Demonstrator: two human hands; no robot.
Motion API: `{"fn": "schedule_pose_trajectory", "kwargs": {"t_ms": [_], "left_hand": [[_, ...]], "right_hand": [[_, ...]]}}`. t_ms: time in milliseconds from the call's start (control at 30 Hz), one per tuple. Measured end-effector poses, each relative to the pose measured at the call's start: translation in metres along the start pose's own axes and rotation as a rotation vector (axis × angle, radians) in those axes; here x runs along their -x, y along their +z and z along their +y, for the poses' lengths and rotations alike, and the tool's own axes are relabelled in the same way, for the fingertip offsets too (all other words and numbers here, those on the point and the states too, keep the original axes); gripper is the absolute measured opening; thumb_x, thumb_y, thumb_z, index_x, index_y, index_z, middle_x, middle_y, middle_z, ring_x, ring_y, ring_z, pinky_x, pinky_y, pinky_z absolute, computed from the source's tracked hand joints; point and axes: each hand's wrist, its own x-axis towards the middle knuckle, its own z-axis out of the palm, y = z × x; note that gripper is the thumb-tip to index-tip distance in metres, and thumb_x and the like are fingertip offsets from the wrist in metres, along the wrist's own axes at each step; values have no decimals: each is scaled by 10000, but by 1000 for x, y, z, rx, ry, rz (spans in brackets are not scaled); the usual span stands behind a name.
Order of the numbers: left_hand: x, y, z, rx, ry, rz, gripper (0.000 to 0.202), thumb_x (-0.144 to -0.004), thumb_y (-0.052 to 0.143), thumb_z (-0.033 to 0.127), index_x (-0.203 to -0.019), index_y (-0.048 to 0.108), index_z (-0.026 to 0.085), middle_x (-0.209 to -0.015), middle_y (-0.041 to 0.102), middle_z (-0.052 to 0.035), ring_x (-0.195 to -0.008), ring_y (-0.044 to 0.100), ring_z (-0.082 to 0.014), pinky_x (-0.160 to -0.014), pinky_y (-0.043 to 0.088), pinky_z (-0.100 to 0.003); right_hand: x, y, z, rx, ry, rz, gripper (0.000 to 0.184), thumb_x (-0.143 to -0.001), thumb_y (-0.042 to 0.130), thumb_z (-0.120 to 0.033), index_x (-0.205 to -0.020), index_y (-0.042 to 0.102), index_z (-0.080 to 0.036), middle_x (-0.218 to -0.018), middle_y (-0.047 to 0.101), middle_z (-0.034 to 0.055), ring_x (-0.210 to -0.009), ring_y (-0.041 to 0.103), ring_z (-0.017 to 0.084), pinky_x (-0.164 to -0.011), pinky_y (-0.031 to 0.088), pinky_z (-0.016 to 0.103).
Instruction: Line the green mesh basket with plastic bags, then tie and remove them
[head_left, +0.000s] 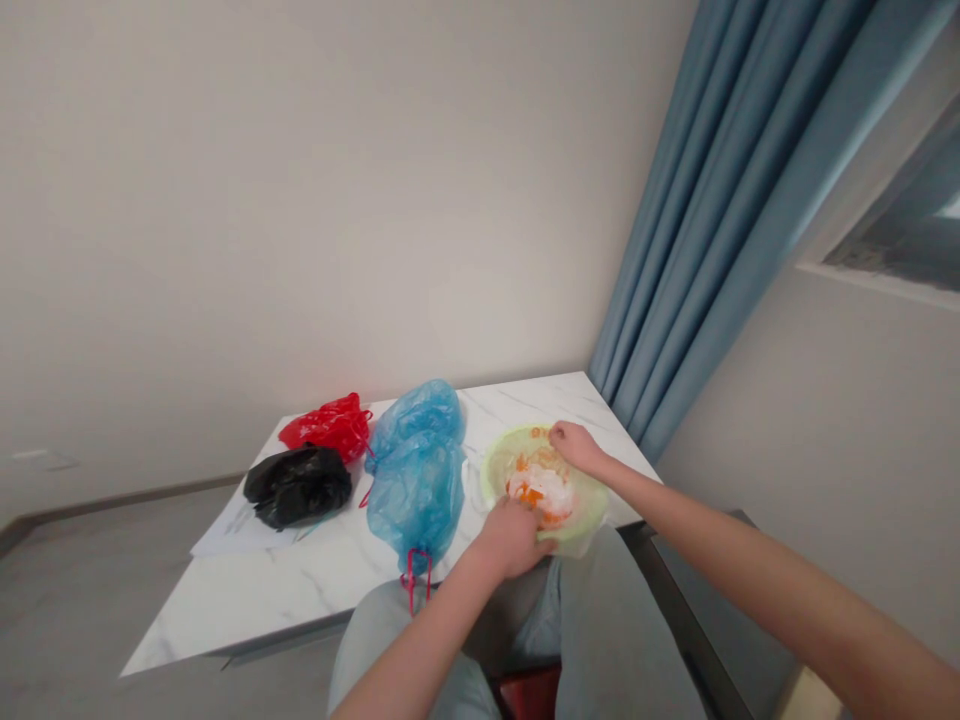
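A pale green plastic bag [501,462] lies on the white marble table [300,575], with white and orange scraps [544,490] showing in its mouth. My left hand [510,538] is closed on the bag's near edge. My right hand [576,445] pinches the bag's far edge, fingers closed. A blue plastic bag [416,465] with a red drawstring [414,580] lies just left of the green bag.
A black bag [298,485] and a red bag [330,425] sit on a white sheet [225,535] at the table's left. Blue curtains [735,190] hang to the right. My knees in grey trousers [600,640] are under the near edge.
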Motion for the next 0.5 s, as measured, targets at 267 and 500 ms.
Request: {"fn": "schedule_pose_trajectory", "kwargs": {"t_ms": [267, 500], "left_hand": [[-48, -22, -17, -137, -454, 540, 618, -870, 473, 208, -1441, 334, 19, -1348, 502, -256, -1248, 511, -327, -1018, 409, -395], [-61, -4, -27, -86, -602, 411, 581, -909, 393, 167, -1469, 280, 66, -1296, 544, -247, -1135, 612, -296, -862, 498, -342]], "right_hand": [[-5, 4, 39, 500, 85, 124, 390, -885, 519, -264, -1236, 503, -97, -1204, 618, 210, -1084, 603, 291, -843, 435, 339], [-6, 17, 57, 467, 96, 112, 267, -910, 471, -219, -1152, 550, -137, -1113, 684, 173, -1047, 646, 260, -786, 435, 296]]}}
